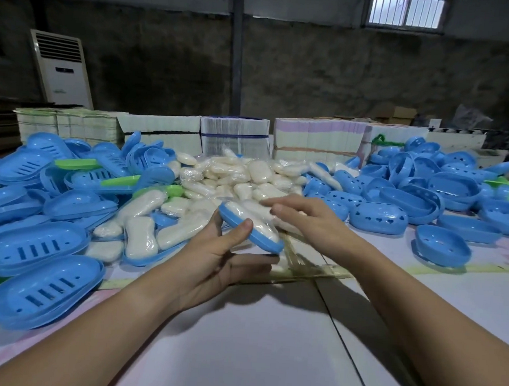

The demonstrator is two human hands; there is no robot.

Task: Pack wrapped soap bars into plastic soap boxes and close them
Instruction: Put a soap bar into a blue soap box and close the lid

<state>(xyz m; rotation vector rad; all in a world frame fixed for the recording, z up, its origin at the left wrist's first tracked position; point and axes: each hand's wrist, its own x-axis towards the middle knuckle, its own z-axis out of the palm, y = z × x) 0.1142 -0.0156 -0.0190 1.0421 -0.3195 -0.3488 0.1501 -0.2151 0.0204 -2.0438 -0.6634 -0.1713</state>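
One soap-filled blue tray (250, 231) sits tilted in left grip (212, 259), right hand (299, 217) flat

Your soap box half (252, 233) is bright blue; the wrapped soap bar (250, 219) in it is creamy white; the lids (41, 250) beside you are blue with dark slots; some lids (76, 163) are green; the table (236, 342) is white.

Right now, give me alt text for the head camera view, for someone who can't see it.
A person's left hand holds a blue soap box half with a wrapped soap bar in it, while the right hand rests flat-fingered on the bar's far end. Behind lies a pile of wrapped soaps, flanked by heaps of blue box halves.
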